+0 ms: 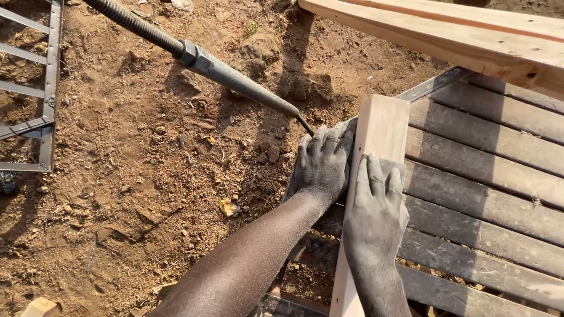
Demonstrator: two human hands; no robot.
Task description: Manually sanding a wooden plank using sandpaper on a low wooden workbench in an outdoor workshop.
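The left hand (322, 161) curls its dusty fingers around the left edge of a pale wooden plank (376, 152), gripping it near the plank's upper end. The right hand (376, 214) lies flat on top of the same plank just below the left, fingers spread narrow and pressing down rather than closing. The plank stands across the left edge of a slatted metal-framed bench (487, 176), its far end reaching up over the slats. Just left of the plank's top end, a dark steel bar with a threaded section (200, 58) slants down to the ground. Above the plank, a broader timber board (470, 35) lies across the bench. Left of the plank spreads bare brown soil (135, 176), and at the far left a metal grid frame (47, 88).
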